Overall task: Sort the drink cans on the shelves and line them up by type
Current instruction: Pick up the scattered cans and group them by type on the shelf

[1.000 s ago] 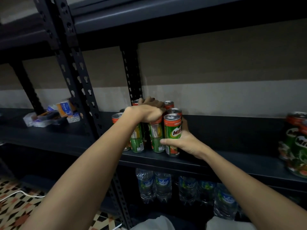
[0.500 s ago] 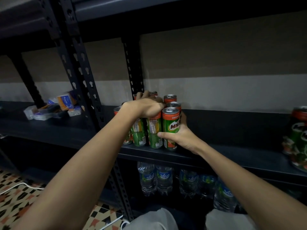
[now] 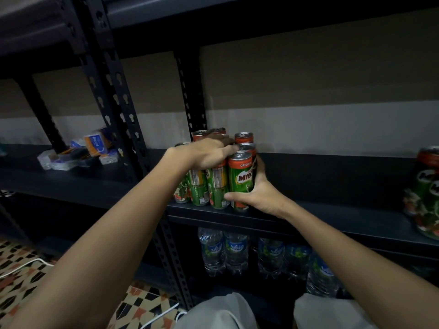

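Several green and red Milo cans (image 3: 217, 184) stand packed together on the dark middle shelf (image 3: 332, 217), next to a black upright post. My left hand (image 3: 206, 154) lies over the tops of the front cans, fingers curled down behind them. My right hand (image 3: 257, 195) grips the front right can (image 3: 241, 180) from its right side, with the thumb across its lower front. More Milo cans (image 3: 425, 198) stand at the shelf's far right edge of the view, partly cut off.
Small boxes and clear packets (image 3: 78, 153) lie on the neighbouring shelf at the left. Water bottles (image 3: 235, 252) fill the shelf below. A perforated black post (image 3: 123, 115) divides the two shelf units. Patterned floor tiles and a white cable (image 3: 26, 267) show at bottom left.
The view has shifted slightly, so the can group sits a little higher in frame. Both hands keep the same hold on the cans; the group looks pressed closer together.
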